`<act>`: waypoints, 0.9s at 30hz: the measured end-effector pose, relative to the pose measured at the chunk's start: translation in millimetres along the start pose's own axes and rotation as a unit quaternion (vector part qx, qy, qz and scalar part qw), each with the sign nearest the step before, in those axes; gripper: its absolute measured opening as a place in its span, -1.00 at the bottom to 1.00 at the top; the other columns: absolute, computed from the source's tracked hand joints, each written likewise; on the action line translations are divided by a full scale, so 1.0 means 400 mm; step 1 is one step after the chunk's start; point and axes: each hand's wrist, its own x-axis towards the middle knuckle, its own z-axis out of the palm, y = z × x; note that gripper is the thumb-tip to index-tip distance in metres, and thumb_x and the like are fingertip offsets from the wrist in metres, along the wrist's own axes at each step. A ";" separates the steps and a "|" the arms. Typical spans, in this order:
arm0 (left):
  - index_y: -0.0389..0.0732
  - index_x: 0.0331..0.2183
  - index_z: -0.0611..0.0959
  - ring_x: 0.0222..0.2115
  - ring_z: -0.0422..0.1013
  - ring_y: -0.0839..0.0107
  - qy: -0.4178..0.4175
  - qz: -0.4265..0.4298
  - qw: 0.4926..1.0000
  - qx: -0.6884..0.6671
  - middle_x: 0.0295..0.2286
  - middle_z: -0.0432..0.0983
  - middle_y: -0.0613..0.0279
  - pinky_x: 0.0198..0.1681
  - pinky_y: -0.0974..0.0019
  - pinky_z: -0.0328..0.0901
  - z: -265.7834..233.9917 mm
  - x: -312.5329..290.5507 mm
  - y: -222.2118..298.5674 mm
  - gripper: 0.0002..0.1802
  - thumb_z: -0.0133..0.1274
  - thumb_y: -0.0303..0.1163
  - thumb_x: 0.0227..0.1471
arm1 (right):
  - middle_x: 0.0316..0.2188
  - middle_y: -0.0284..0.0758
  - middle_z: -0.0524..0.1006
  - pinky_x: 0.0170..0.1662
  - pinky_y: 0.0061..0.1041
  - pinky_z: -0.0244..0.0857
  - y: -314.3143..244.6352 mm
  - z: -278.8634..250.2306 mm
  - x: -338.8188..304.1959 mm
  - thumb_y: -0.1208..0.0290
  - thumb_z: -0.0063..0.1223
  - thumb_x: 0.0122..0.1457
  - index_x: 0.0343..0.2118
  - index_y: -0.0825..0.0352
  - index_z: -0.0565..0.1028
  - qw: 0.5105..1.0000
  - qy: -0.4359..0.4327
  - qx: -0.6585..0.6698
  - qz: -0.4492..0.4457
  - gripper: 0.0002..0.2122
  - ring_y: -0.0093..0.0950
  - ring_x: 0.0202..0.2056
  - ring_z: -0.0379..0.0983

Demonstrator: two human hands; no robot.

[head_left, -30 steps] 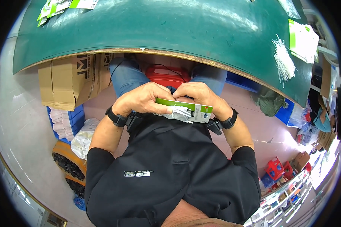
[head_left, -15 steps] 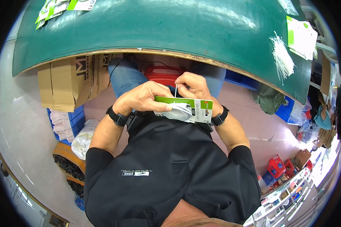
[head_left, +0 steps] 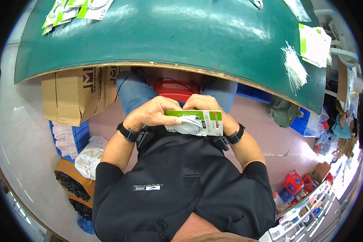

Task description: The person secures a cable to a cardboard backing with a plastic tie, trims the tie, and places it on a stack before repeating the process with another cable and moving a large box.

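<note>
A green-and-white retail card (head_left: pixel 212 124) is held above my lap, with a coiled white cable (head_left: pixel 190 126) on its front. My left hand (head_left: pixel 154 112) grips the card's left side, its thumb across the front over the coil. Behind the card's upper edge is my right hand (head_left: pixel 205 103), fingers curled inward close to the left fingers. The card hides those fingertips, so what they pinch cannot be made out.
A green table (head_left: pixel 157 36) spans the far side. On it lie carded cables (head_left: pixel 94 9) at left, thin white ties (head_left: pixel 295 69) and more cards (head_left: pixel 315 45) at right. A cardboard box (head_left: pixel 64 97) and red stool (head_left: pixel 174 90) are below.
My right hand has come down and left toward the card's top edge. The white tie it held upright is no longer visible. The view has shifted slightly, showing more table.
</note>
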 end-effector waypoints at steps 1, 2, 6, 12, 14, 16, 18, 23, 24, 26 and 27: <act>-0.37 -0.25 0.75 -0.40 0.49 0.46 -0.002 0.007 1.000 0.020 -0.41 0.60 0.20 -0.34 0.35 0.35 0.000 0.002 0.010 -0.76 0.37 -0.43 0.05 | -0.25 -0.22 0.63 -0.25 -0.47 0.45 0.009 0.010 -0.008 0.59 0.31 0.09 -0.12 0.36 0.60 1.000 0.001 -0.004 -0.002 -0.73 -0.39 -0.28 0.59; -0.37 -0.25 0.75 -0.40 0.49 0.46 -0.002 0.011 1.000 0.026 -0.41 0.60 0.20 -0.34 0.35 0.35 0.003 -0.002 0.011 -0.76 0.37 -0.43 0.05 | -0.20 -0.19 0.62 -0.23 -0.46 0.46 0.030 0.033 -0.019 0.57 0.32 0.09 -0.05 0.36 0.58 1.000 -0.003 -0.016 -0.001 -0.67 -0.38 -0.26 0.59; -0.38 -0.25 0.75 -0.38 0.49 0.50 0.027 0.083 0.995 0.051 -0.40 0.60 0.26 -0.33 0.36 0.36 0.002 -0.035 0.015 -0.74 0.36 -0.38 0.08 | -0.06 -0.11 0.60 -0.16 -0.44 0.47 0.030 0.027 0.003 0.51 0.32 0.12 0.13 0.36 0.50 0.996 0.010 -0.090 -0.020 -0.53 -0.36 -0.18 0.61; -0.34 -0.13 0.73 -0.32 0.53 0.54 0.370 0.121 0.920 -0.051 -0.31 0.69 0.26 -0.23 0.34 0.44 -0.122 0.015 0.165 -0.66 0.22 -0.24 0.22 | 0.16 -0.14 0.51 0.03 -0.46 0.47 -0.122 -0.045 0.045 0.46 -0.04 0.44 0.26 0.47 0.35 0.935 0.248 0.208 0.147 -0.61 -0.38 -0.02 0.58; -0.33 -0.13 0.72 -0.33 0.56 0.46 0.408 0.135 0.891 0.145 -0.33 0.70 0.13 -0.23 0.30 0.45 -0.188 0.095 0.213 -0.61 0.24 -0.19 0.18 | 0.16 -0.15 0.52 0.02 -0.46 0.47 -0.133 -0.090 0.054 0.52 -0.03 0.42 0.27 0.46 0.36 0.961 0.246 0.042 0.120 -0.61 -0.41 -0.04 0.58; -0.33 -0.12 0.69 -0.31 0.62 0.06 0.457 0.166 0.849 0.209 -0.32 0.69 -0.04 -0.20 0.13 0.47 -0.256 0.189 0.179 -0.50 0.34 -0.12 0.05 | 0.14 -0.16 0.54 0.02 -0.47 0.47 -0.123 -0.121 0.074 0.57 -0.04 0.41 0.23 0.45 0.41 0.966 0.232 -0.023 0.110 -0.65 -0.43 -0.05 0.58; -0.31 -0.03 0.63 -0.20 0.59 -0.07 0.513 0.124 0.818 0.229 -0.24 0.67 -0.06 -0.11 0.04 0.46 -0.283 0.232 0.175 -0.42 0.35 -0.13 0.01 | 0.08 -0.19 0.56 0.04 -0.47 0.46 -0.128 -0.130 0.111 0.59 -0.03 0.39 0.18 0.46 0.45 0.969 0.220 -0.004 0.116 -0.68 -0.45 -0.05 0.58; -0.29 0.04 0.58 -0.12 0.55 -0.01 0.597 0.224 0.670 0.379 -0.14 0.63 -0.04 0.00 0.09 0.44 -0.316 0.217 0.159 -0.40 0.33 -0.17 0.04 | 0.02 -0.17 0.60 0.07 -0.40 0.44 -0.098 -0.171 0.208 0.60 0.05 0.32 0.07 0.46 0.54 0.975 0.159 -0.118 0.100 -0.73 -0.34 -0.04 0.59; -0.28 0.03 0.59 -0.09 0.55 0.03 0.581 0.241 0.690 0.359 -0.12 0.62 -0.02 0.01 0.11 0.43 -0.325 0.197 0.163 -0.41 0.34 -0.18 0.03 | 0.02 -0.17 0.60 0.07 -0.40 0.44 -0.092 -0.175 0.238 0.60 0.05 0.32 0.07 0.46 0.54 0.977 0.149 -0.117 0.097 -0.73 -0.34 -0.04 0.59; -0.25 0.00 0.61 -0.05 0.54 0.12 0.549 0.272 0.723 0.320 -0.09 0.61 0.01 0.03 0.15 0.42 -0.346 0.144 0.175 -0.44 0.36 -0.20 0.01 | 0.05 -0.13 0.59 0.12 -0.31 0.40 -0.081 -0.176 0.302 0.59 0.09 0.29 0.04 0.45 0.54 0.967 0.101 -0.222 0.070 -0.72 -0.22 0.01 0.56; -0.25 0.00 0.61 -0.05 0.54 0.12 0.558 0.267 0.719 0.317 -0.09 0.61 0.01 0.03 0.15 0.42 -0.351 0.104 0.185 -0.44 0.36 -0.20 0.01 | 0.06 -0.10 0.58 0.15 -0.26 0.38 -0.082 -0.173 0.331 0.58 0.11 0.27 0.03 0.45 0.55 0.957 0.078 -0.274 0.057 -0.72 -0.15 0.03 0.55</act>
